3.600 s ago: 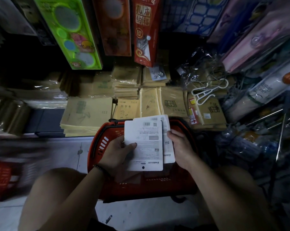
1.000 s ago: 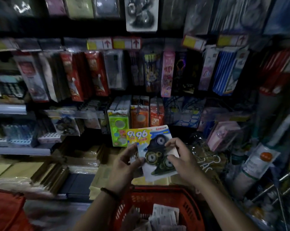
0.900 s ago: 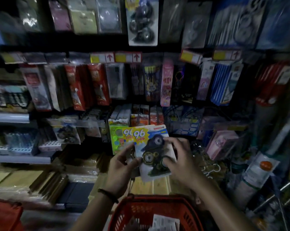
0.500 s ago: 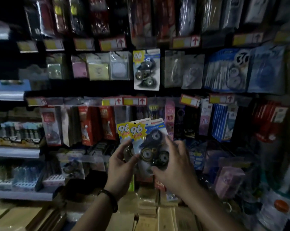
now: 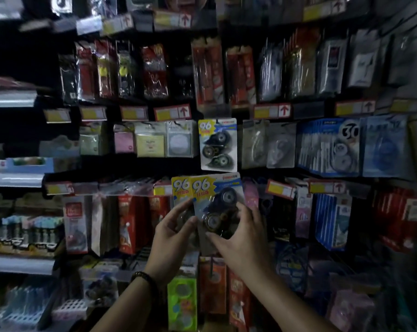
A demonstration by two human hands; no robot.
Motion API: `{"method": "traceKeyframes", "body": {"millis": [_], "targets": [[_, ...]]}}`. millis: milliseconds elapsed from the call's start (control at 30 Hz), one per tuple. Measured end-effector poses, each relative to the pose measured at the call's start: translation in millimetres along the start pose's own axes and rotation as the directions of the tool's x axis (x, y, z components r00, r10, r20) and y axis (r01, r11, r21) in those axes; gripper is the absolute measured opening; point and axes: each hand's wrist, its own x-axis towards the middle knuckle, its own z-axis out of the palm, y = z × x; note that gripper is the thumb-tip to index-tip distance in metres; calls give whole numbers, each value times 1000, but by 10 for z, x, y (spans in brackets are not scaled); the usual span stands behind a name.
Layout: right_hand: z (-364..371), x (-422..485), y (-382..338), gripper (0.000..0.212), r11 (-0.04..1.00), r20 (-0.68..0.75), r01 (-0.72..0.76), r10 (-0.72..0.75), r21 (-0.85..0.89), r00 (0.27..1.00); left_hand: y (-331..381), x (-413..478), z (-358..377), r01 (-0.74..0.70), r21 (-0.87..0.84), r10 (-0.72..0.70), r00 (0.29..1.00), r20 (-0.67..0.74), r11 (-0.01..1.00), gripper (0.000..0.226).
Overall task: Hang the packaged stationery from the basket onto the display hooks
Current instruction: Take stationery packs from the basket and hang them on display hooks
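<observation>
Two blister packs of correction tape, each with a yellow "96" badge, are raised in front of the display wall. My left hand point(image 5: 172, 227) grips the rear pack point(image 5: 180, 189) at its left side. The front pack point(image 5: 216, 202) is held from the lower right by my right hand point(image 5: 241, 238). Directly above them an identical "96" pack point(image 5: 217, 144) hangs on a hook. The basket is out of view.
Rows of hanging stationery packs fill the wall, with yellow and red price tags point(image 5: 172, 113) on the rails. White shelves point(image 5: 13, 178) jut out at the left. A green pack point(image 5: 182, 304) hangs low, below my hands.
Both hands have lifted the two packs upward toward the matching hanging pack. The view has tilted up, and the red basket has left the frame.
</observation>
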Motion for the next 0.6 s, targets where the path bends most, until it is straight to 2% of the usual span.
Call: {"method": "traceKeyframes", "body": {"millis": [67, 133, 267, 467, 600], "targets": [[-13, 163, -49, 101, 1000, -49, 22, -22, 0, 999, 92, 121, -7, -18, -7, 19, 999, 38, 1000, 44], [-40, 358, -114, 102, 998, -92, 46, -49, -45, 995, 186, 245, -18, -66, -13, 67, 998, 16, 998, 43], [-117, 821, -276, 106, 980, -141, 47, -75, -196, 987, 352, 491, -117, -230, 188, 244, 968, -58, 955, 48], [-80, 1477, -491, 103, 959, -140, 13, -55, -282, 989, 590, 698, -276, -276, 214, 304, 946, -113, 937, 43], [44, 1660, -517, 100, 946, -150, -4, -47, -323, 988, 683, 731, -335, -273, 148, 292, 948, -126, 951, 42]]}}
